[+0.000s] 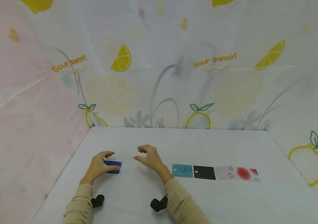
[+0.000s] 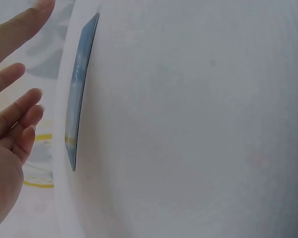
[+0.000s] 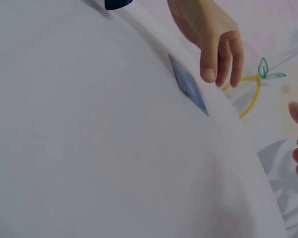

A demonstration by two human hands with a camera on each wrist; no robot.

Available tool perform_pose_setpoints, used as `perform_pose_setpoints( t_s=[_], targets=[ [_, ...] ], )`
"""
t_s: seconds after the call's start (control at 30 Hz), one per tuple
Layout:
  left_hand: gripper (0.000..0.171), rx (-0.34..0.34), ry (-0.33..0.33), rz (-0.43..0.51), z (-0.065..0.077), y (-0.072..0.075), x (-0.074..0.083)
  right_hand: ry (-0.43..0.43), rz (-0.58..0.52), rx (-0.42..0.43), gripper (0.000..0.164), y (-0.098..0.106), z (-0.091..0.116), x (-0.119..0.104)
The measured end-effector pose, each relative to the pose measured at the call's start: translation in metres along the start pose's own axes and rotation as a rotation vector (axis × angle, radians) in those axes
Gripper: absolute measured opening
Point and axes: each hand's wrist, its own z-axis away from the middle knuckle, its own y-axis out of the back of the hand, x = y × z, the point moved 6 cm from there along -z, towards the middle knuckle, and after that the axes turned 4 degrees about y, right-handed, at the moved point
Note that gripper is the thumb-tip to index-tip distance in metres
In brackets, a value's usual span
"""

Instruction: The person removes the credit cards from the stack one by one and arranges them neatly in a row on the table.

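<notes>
A dark blue card [image 1: 114,163] lies flat on the white table at the left. In the head view my left hand [image 1: 98,165] is over it, its thumb covering part of the card. The left wrist view shows the card [image 2: 79,94] with my fingers beside and apart from it, and the right wrist view has the left hand [image 3: 211,37] just above it. My right hand [image 1: 150,158] hovers to the right of the card, fingers loosely bent and thumb apart, holding nothing.
Several cards lie in a row at the right: a teal VIP card [image 1: 182,170], a black VIP card [image 1: 204,173], a pale floral card [image 1: 224,173] and one with a red circle [image 1: 243,173]. Black wrist-worn devices [image 1: 159,203] hang under both sleeves. A lemon-print cloth [image 1: 159,77] stands behind the table.
</notes>
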Motion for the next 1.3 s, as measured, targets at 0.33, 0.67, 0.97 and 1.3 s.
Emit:
perform_pose_setpoints(
  t_s=[0.33, 0.67, 0.97, 1.3],
  targets=[
    [0.072, -0.053, 0.083, -0.071, 0.002, 0.012, -0.022, -0.005, 0.067, -0.078, 0.042, -0.023, -0.018, -0.002],
    [0.076, -0.124, 0.142, -0.035, 0.006, 0.009, -0.035, -0.068, 0.136, -0.166, 0.044, -0.049, -0.022, -0.002],
    [0.073, -0.206, 0.151, -0.058, 0.005, 0.012, -0.035, -0.094, 0.259, -0.263, 0.052, -0.074, -0.021, 0.002],
    [0.059, -0.292, 0.173, -0.075, 0.001, 0.017, -0.029, -0.096, 0.462, -0.320, 0.064, -0.097, -0.013, 0.006]
  ],
)
